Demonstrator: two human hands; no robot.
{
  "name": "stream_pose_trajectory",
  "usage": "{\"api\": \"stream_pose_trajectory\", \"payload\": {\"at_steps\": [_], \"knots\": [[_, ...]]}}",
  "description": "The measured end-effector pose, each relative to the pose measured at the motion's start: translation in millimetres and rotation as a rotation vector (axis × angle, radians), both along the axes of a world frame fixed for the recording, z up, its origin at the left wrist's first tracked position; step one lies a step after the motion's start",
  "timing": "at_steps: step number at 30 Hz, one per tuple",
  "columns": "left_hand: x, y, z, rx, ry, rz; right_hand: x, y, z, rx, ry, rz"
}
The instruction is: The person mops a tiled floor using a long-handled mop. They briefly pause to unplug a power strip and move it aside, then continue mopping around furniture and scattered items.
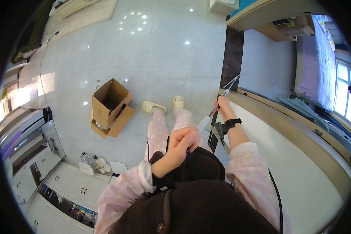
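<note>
A long, thin pole [211,112] in white and grey, like a floor mop's handle, slants away from me toward the doorway. My left hand [184,139] is closed around its upper end, in front of my body. Farther down the shaft, my right hand [223,106] grips it with curled fingers. A narrow, forked-looking end piece [233,81] meets the floor at the dark doorway strip [232,54]; its exact kind is too small to tell. On my right wrist sits a black strap [232,123] with a grey device [219,132] beside it.
Cardboard boxes [110,102], the upper one open, stand on the floor left of my slippered feet [155,107]. A white panel with a wooden edge [300,136] runs close along my right. Beyond the doorway is a bed [310,66]. White cabinets [76,185] line the lower left.
</note>
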State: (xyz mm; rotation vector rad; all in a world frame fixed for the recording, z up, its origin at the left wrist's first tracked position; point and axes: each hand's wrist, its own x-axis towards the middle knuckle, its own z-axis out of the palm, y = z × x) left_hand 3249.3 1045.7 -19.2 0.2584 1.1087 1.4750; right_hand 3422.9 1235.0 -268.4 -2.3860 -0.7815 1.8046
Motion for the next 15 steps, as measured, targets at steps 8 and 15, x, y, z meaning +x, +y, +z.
{"api": "stream_pose_trajectory", "payload": {"at_steps": [8,15], "knots": [[-46,-88,-42,-0.027,0.058,0.366,-61,-64,-58,0.002,0.15,0.284],[-137,-278,-2,-0.132,0.102,0.785,-226,-249,-65,0.04,0.294,0.677]]}}
